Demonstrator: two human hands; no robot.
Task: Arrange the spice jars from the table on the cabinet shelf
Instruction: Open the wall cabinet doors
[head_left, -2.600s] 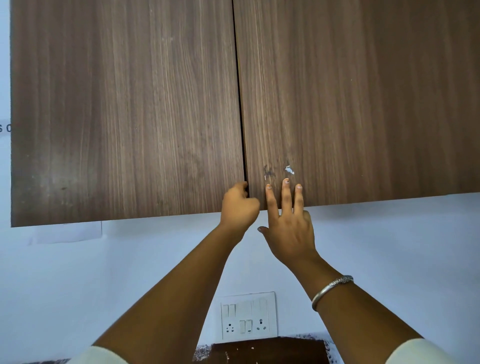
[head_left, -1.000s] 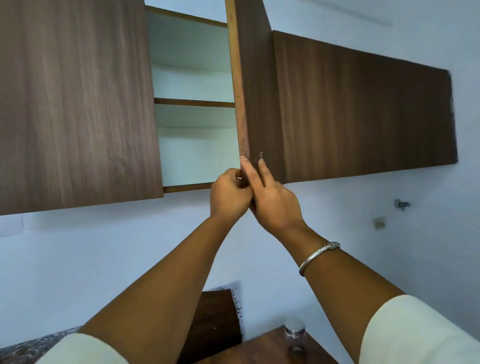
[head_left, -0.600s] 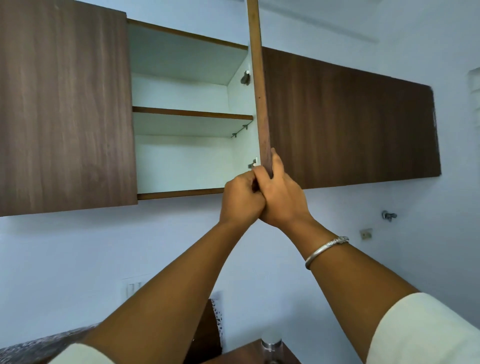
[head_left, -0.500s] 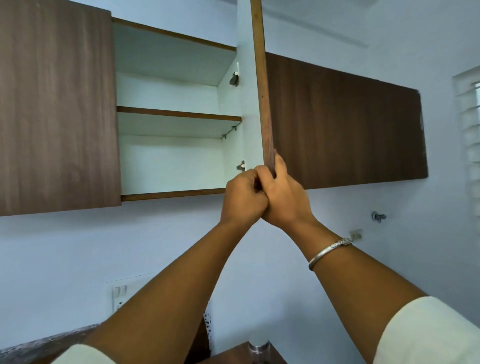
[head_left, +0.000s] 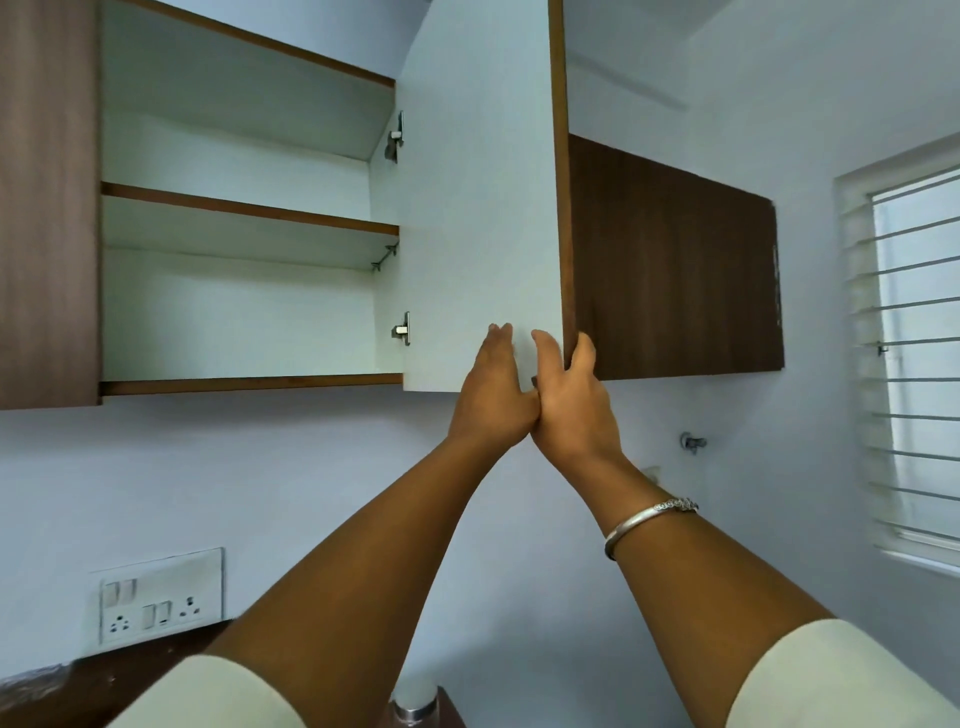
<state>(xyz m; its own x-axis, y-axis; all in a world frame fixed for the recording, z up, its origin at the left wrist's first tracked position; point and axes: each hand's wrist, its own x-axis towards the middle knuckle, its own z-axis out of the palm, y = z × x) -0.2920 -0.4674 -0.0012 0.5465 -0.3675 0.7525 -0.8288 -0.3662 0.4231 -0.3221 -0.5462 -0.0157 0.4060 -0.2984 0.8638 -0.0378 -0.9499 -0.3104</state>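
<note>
The wall cabinet stands open, its white-lined door (head_left: 483, 208) swung far out to the right. Inside, the middle shelf (head_left: 249, 210) and the bottom shelf (head_left: 249, 384) are bare. My right hand (head_left: 571, 400) grips the door's lower free edge, fingers on the white inner face and thumb on the brown outer side. Beside it, my left hand (head_left: 493, 395) presses on the inner face with straight fingers. Only the metal lid of one spice jar (head_left: 415, 701) shows, at the bottom edge between my forearms.
A closed brown door (head_left: 47, 208) sits left of the opening, and another brown cabinet (head_left: 670, 260) hangs to the right. A switch and socket panel (head_left: 161, 597) is low on the wall. A louvred window (head_left: 914, 364) is at far right. A dark table (head_left: 52, 691) edge shows lower left.
The right cabinet door went from closed to wide open, swinging rightward with both hands on its lower edge. My left hand has opened flat against the inner face. The view turned right.
</note>
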